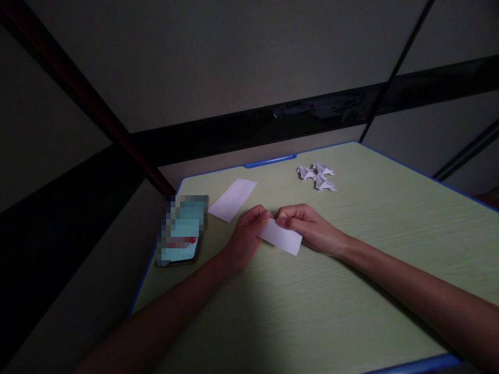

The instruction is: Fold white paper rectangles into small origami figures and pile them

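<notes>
Between my two hands is a small white piece of paper (pixel 284 239), held above the middle of the table. My left hand (pixel 247 236) pinches its upper left corner, thumb on top. Close beside it, my right hand (pixel 304 223) grips the upper right part of the same paper with thumb and bent index finger. The paper's lower part slants freely toward me. Whether it is folded at the top edge, the fingers hide. Another white sheet (pixel 234 200) lies flat on the table, beyond my left hand.
Three small folded paper figures (pixel 320 177) sit together toward the table's far side. A phone (pixel 181 231) with a lit, partly blurred screen rests at the left edge. The pale green table (pixel 374 208) has a blue rim; dark-striped panels (pixel 249 124) stand behind it.
</notes>
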A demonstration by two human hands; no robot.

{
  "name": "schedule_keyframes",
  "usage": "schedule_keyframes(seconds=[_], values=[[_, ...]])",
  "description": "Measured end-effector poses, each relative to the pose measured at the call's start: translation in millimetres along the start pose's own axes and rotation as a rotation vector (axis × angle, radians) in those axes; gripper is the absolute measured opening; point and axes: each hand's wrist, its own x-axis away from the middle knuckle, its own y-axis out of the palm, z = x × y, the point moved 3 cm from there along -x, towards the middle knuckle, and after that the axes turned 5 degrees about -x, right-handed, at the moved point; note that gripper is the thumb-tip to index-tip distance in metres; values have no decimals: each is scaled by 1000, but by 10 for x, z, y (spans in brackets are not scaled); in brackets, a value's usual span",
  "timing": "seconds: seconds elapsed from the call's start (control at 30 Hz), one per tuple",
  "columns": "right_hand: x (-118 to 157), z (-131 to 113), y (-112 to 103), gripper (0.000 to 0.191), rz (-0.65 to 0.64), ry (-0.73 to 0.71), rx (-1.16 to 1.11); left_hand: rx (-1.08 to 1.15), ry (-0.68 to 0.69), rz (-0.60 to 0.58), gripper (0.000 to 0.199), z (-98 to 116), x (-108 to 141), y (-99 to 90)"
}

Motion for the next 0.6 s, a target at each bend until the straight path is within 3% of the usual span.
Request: schedule_keyframes(seconds=[0.27, 0.43, 0.5, 0.6], values=[[-18, -33, 68, 15, 38, 11, -427, 345, -79, 165, 16, -2, -22, 21], [2, -185, 32, 20, 26, -142, -563, 466, -143, 365, 18, 38, -66, -77], [-7, -216, -61, 23, 96, -217, -550, 498, -101, 446, 18, 52, -87, -142], [-40, -162, -182, 27, 205, -202, -308, 411, 11, 397, 15, 48, -103, -173]])
